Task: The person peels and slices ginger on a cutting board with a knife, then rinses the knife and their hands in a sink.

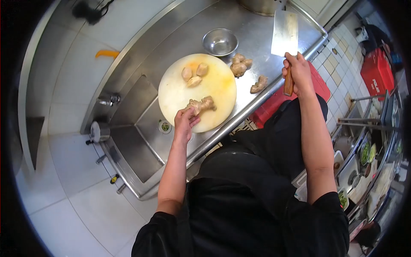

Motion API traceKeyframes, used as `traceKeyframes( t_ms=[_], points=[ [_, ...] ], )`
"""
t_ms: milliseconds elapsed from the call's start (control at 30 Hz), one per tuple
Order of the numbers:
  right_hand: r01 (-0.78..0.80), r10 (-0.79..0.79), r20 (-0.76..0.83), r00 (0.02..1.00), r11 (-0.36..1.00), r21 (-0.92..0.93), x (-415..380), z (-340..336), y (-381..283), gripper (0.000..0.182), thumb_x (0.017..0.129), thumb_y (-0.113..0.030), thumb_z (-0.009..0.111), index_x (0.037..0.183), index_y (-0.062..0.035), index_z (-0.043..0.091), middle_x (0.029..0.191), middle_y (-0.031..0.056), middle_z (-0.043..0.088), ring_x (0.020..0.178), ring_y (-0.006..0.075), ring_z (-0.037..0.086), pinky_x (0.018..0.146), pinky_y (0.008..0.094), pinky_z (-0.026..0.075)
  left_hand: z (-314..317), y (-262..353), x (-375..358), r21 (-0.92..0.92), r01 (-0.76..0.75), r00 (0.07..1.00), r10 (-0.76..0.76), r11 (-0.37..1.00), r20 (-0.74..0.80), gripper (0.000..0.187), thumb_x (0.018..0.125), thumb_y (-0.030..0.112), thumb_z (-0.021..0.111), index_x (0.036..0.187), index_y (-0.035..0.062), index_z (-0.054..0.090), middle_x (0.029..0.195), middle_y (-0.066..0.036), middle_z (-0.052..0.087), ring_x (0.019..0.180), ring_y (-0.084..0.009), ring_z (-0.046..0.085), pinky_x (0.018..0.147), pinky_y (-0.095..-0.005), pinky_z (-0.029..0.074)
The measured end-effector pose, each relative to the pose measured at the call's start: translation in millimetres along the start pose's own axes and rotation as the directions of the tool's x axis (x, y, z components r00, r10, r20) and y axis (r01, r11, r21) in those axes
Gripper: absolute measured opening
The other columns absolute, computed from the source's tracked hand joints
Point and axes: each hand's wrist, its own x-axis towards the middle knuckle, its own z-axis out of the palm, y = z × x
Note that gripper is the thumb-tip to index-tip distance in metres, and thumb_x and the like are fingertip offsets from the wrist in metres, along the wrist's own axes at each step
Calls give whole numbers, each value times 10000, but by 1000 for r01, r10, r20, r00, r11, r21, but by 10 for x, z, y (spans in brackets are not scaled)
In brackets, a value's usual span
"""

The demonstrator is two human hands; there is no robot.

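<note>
My left hand (186, 121) is closed on one end of a knobbly ginger root (204, 104), which lies on the round white cutting board (173, 95). Farther back on the board sit 3 pale ginger pieces (194, 81). Off to the right, my right hand (299, 72) grips the wooden handle of a cleaver (284, 34), its broad blade pointing away from me and apart from the board. Two more unpeeled ginger roots, a larger one (240, 65) and a smaller one (259, 84), rest on the steel counter right of the board.
A steel bowl (220, 42) stands behind the board on the steel counter (180, 36). Sink basins (141, 145) lie to the left, under a tap (109, 100). A raised rim (257, 105) runs along the counter's near edge. Below it is a red box (317, 83).
</note>
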Motion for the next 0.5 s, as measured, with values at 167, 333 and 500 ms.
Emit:
traceKeyframes(
  t_ms=[167,333,500],
  points=[
    [140,-50,259,964,929,-343,-530,225,229,127,1030,-172,586,1058,-53,552,652,2,542,503,87,537,463,264,433,-180,-69,-181,560,-55,996,86,826,-28,371,906,347,788,1013,-3,724,865,-58,718,750,-132,649,729,-270,546],
    [547,-152,556,817,508,-666,-1277,409,673,167,1016,-178,550,1046,-15,524,726,232,621,721,445,658,641,521,516,-140,-228,-240,753,-300,910,413,586,42,482,851,307,819,1232,65,652,800,-64,692,704,-190,656,693,-320,540],
    [585,22,633,774,360,-727,-1693,523,852,130,975,-139,544,1039,-29,521,887,254,638,869,467,648,732,564,514,99,-28,-409,796,-272,942,318,540,106,560,865,301,810,1345,132,576,771,-47,666,730,-162,668,721,-312,541]
  ],
)
